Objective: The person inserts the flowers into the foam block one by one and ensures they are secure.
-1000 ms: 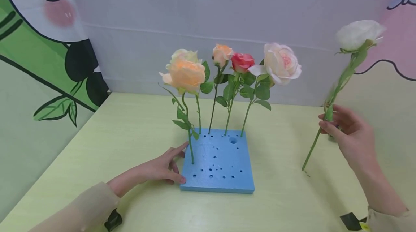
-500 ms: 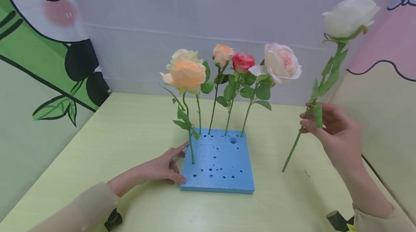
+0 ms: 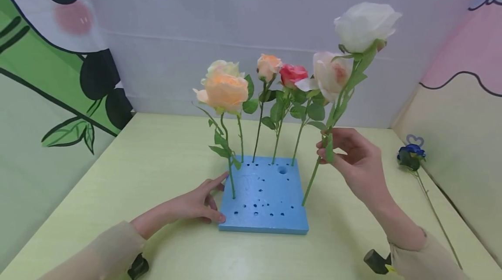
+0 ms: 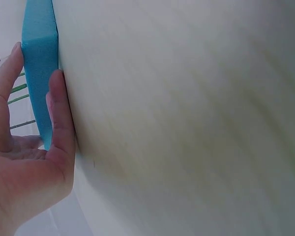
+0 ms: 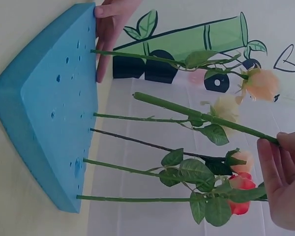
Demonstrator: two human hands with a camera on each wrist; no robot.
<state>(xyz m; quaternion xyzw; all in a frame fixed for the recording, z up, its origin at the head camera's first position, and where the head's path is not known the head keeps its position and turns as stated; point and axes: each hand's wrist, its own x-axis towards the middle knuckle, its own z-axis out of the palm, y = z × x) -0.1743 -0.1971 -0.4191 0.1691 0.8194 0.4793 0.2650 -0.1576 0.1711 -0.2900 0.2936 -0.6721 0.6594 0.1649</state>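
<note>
My right hand (image 3: pixel 358 162) pinches the green stem of a white rose (image 3: pixel 366 27) between thumb and fingers. Its bare stem end (image 5: pixel 137 96) is held apart from the blue foam board (image 3: pixel 274 192), as the right wrist view shows. In the head view that end overlaps the board's right edge. My left hand (image 3: pixel 196 201) rests against the board's left side, thumb at the near corner and index finger along the edge. Standing in the board are a peach rose (image 3: pixel 225 90), a small orange rose (image 3: pixel 268 67), a red rose (image 3: pixel 293 75) and a pale pink rose (image 3: pixel 329 75), partly covered by leaves.
A cream rose (image 3: pixel 223 67) stands behind the peach one. Several holes dot the board, with one larger hole (image 3: pixel 282 170) near its back right. A blue rose (image 3: pixel 411 157) lies on the table (image 3: pixel 164 158) at the right, beside the side wall. A grey cloth (image 3: pixel 235 9) hangs behind.
My right hand has carried the white rose leftward to the board's right edge, in front of the pale pink rose. The blue rose has come into view. My left hand stays put.
</note>
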